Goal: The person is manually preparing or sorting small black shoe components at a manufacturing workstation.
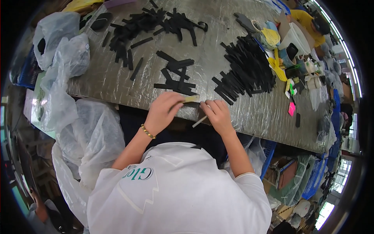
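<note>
At the near edge of the metal-topped table (210,39), my left hand (163,111) pinches a small yellowish, flat piece (190,99) whose exact kind I cannot make out. Close beside it, my right hand (218,115) is closed around a thin pale stick (199,121), its end pointing down and left past the table edge. The fingertips of both hands nearly meet. Just beyond them lies a small loose group of black strips (177,74), some crossing each other. To the right is a larger pile of black strips (249,68), laid roughly side by side.
Farther off at the left, more black strips (136,29) form a heap. Clear plastic bags (64,58) hang over the left edge. Tape rolls (272,35), a white tub (296,39) and a pink tag (291,109) line the right side. Another person (309,25) is at the far right.
</note>
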Tool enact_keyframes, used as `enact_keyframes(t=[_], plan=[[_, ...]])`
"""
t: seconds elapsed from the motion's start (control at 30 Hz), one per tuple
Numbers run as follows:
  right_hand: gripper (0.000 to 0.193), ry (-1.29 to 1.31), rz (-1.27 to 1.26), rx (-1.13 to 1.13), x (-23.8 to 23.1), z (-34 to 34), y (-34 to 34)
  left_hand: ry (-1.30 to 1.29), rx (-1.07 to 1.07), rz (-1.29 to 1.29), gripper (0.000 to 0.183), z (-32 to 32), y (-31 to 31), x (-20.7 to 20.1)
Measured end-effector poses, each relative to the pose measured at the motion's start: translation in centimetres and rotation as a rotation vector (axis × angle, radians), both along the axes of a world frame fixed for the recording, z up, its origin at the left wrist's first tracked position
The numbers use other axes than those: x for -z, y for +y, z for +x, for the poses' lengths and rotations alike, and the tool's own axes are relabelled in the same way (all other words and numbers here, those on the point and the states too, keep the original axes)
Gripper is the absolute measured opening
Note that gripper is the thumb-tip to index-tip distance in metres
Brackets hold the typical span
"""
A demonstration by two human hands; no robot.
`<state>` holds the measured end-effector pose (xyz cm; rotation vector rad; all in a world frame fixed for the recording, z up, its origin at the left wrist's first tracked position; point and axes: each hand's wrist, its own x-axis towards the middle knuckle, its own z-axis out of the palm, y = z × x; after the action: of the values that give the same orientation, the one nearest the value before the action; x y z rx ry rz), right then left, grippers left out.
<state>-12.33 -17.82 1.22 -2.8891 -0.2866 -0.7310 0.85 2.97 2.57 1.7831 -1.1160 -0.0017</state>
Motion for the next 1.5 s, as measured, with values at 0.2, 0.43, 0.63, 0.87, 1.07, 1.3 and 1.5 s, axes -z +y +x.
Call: enact_keyframes(t=[0.2,0.43,0.63,0.87,1.07,1.3,1.5], plan=[[0.023,0.044,0.084,0.052,1.0,-3.4,0.0,-0.046,0.154,0.153,0.014,-1.7,-2.0,2.2],[0.023,0.033,0.423,0.382,1.1,-3.0,2.1,-0.015,0.219,0.180,0.020,-2.1,-2.2,2.7],[0.019,0.023,0.542,0.536,1.3,-3.1,3.7,-0.084,0.164,0.160,0.025,-2.9,-2.5,2.9],[0.016,0.004,0.605,0.558,1.8,-3.1,3.9,-0.086,0.157,0.147,0.030,-3.2,-3.2,2.8],[0.010,0.111,0.802,0.486,0.2,-3.1,2.8,-0.111,0.167,0.167,0.039,-3.3,-3.5,2.8],[0.027,-0.034,0.936,0.513,-0.9,-3.7,0.4,-0.256,0.189,0.230,0.039,-3.1,-3.7,2.6],[0.019,0.212,1.175,0.468,-0.5,-3.5,1.4,-0.282,0.198,0.236,0.038,-3.2,-4.0,2.6]])
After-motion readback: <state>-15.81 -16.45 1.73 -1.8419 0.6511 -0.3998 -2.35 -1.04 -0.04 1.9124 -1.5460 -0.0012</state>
